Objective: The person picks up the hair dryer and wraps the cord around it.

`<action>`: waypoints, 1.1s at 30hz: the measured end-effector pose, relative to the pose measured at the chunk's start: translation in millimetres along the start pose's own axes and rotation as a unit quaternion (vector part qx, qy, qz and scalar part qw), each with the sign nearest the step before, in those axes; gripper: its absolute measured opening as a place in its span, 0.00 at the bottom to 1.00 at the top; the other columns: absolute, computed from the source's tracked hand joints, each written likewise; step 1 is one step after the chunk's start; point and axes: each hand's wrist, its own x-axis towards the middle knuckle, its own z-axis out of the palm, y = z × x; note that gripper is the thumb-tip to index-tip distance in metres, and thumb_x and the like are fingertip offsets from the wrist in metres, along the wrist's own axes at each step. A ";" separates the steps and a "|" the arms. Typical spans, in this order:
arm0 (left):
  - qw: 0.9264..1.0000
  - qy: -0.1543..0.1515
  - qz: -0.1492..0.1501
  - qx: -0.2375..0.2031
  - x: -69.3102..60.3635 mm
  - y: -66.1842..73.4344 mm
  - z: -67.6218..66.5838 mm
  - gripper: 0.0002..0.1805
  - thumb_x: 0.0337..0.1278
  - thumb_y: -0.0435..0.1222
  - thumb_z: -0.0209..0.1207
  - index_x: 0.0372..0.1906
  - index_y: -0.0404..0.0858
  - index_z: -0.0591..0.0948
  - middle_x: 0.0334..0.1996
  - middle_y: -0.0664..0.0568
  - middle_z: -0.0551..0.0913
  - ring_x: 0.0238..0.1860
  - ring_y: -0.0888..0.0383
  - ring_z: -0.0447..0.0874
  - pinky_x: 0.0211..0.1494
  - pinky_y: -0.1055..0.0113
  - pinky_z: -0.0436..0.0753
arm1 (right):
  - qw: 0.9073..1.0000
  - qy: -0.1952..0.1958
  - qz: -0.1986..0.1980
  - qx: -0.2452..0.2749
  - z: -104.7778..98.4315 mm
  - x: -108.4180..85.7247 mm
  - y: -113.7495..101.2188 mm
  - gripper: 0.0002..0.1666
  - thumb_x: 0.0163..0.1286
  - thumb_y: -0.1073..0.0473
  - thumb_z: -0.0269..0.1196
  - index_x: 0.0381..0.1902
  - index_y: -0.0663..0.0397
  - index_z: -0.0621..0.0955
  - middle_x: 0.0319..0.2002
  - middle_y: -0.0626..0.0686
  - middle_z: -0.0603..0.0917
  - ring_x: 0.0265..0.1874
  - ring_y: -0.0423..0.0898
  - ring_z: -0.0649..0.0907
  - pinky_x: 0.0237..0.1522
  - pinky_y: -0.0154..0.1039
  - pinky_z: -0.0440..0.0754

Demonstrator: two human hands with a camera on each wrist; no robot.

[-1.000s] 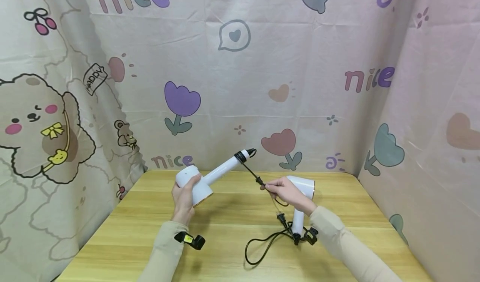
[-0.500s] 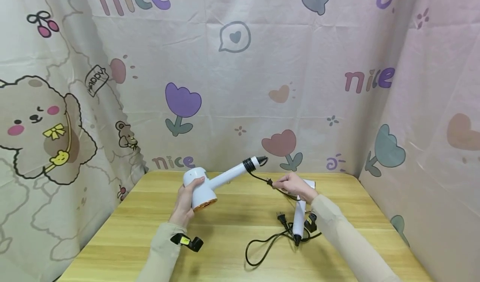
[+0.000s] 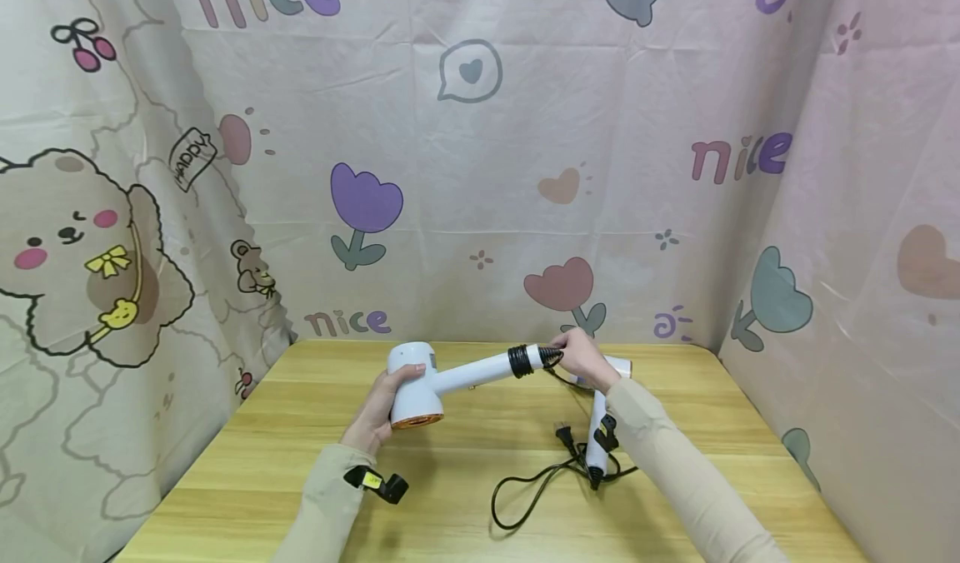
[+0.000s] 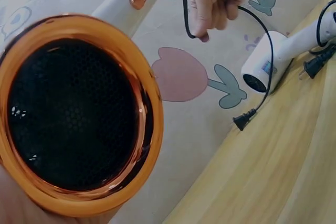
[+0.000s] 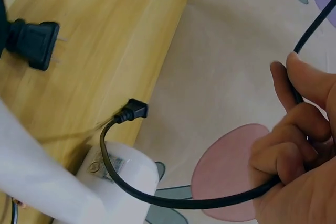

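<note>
My left hand (image 3: 378, 409) grips the head of a white hair dryer (image 3: 480, 370) above the table. Its copper-rimmed round end (image 4: 149, 145) fills much of the left wrist view. Black cord is wound in a coil (image 3: 520, 361) around the handle, near its tip. At that tip, my right hand (image 3: 588, 361) pinches the cord (image 5: 194, 203) between thumb and forefinger, other fingers curled over it. Past this hand the cord loops down to a two-pin plug (image 5: 134, 109) hanging loose. How the cord runs into the coil is partly hidden in the head view.
Below my right arm, a second white hair dryer (image 3: 597, 442) lies on the wooden table (image 3: 300, 463). Its plug (image 3: 564, 435) and looped cord (image 3: 517, 523) spread to its left. A patterned cloth (image 3: 465, 171) hangs behind the table and along both sides.
The hair dryer has shifted right and its handle has tipped toward level. My right hand has moved right and slightly up, and the cord between it and the handle is shorter.
</note>
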 end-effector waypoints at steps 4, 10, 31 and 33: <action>1.000 -0.008 -0.002 0.015 0.4 -1.2 -0.5 0.31 0.57 0.44 0.58 0.62 0.34 0.65 0.38 0.50 0.82 0.36 0.55 0.84 0.40 0.60 0.86 | 0.999 0.030 -0.004 -0.015 0.2 0.9 -6.7 0.12 0.64 0.53 0.67 0.40 0.53 0.89 0.40 0.53 0.89 0.41 0.49 0.85 0.49 0.48 0.83; 0.998 0.007 0.008 0.069 2.1 0.7 -1.4 0.33 0.54 0.43 0.64 0.63 0.36 0.65 0.41 0.47 0.81 0.36 0.54 0.85 0.39 0.58 0.87 | 0.998 0.057 0.003 -0.035 -1.4 -1.6 -14.6 0.13 0.65 0.48 0.67 0.41 0.47 0.89 0.41 0.50 0.89 0.40 0.47 0.86 0.45 0.46 0.84; 0.985 -0.016 0.044 0.169 5.9 5.1 -2.2 0.38 0.45 0.37 0.72 0.63 0.40 0.67 0.49 0.37 0.76 0.38 0.47 0.84 0.33 0.49 0.88 | 0.974 0.101 -0.143 -0.144 14.5 -24.3 -39.0 0.08 0.64 0.51 0.67 0.36 0.44 0.89 0.29 0.44 0.89 0.18 0.35 0.78 0.22 0.34 0.75; 0.985 -0.006 0.042 0.168 5.5 5.4 -2.7 0.38 0.46 0.37 0.72 0.63 0.40 0.67 0.49 0.36 0.76 0.38 0.46 0.84 0.31 0.48 0.88 | 0.973 0.105 -0.145 -0.145 14.8 -25.6 -40.3 0.08 0.64 0.51 0.67 0.36 0.44 0.89 0.28 0.44 0.89 0.16 0.34 0.77 0.21 0.33 0.73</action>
